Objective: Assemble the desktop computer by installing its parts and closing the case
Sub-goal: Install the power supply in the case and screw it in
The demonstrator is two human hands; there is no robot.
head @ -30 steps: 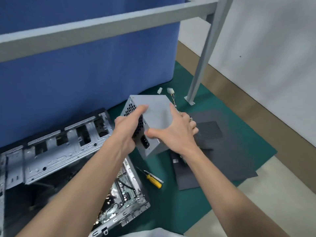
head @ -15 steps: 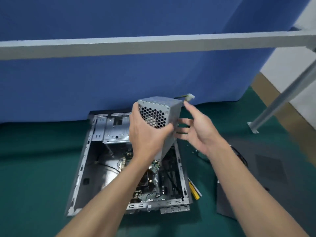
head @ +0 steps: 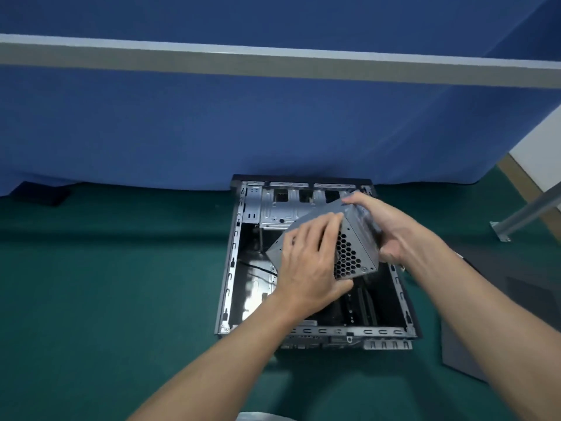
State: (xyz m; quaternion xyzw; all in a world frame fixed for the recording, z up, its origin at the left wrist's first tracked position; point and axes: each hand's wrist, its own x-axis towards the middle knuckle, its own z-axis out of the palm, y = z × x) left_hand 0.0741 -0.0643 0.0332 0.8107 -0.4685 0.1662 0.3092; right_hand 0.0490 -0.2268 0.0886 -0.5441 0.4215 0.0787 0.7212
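Observation:
A grey metal power supply with a honeycomb vent hangs tilted over the open computer case, which lies flat on the green mat with its side off. My left hand grips the supply from the near left, fingers across its top face and thumb under the vent. My right hand holds its far right side, fingers curled over the upper corner. Inside the case I see a silver drive cage at the back and dark boards lower right; much of the interior is hidden by my hands.
A dark grey side panel lies on the mat to the right of the case. A blue cloth partition hangs right behind the case, with a grey metal bar across above. A metal leg's foot stands at right.
The power supply has come down from chest height to just above the case interior and has tilted. My right hand, which was open beside it, now holds its far side.

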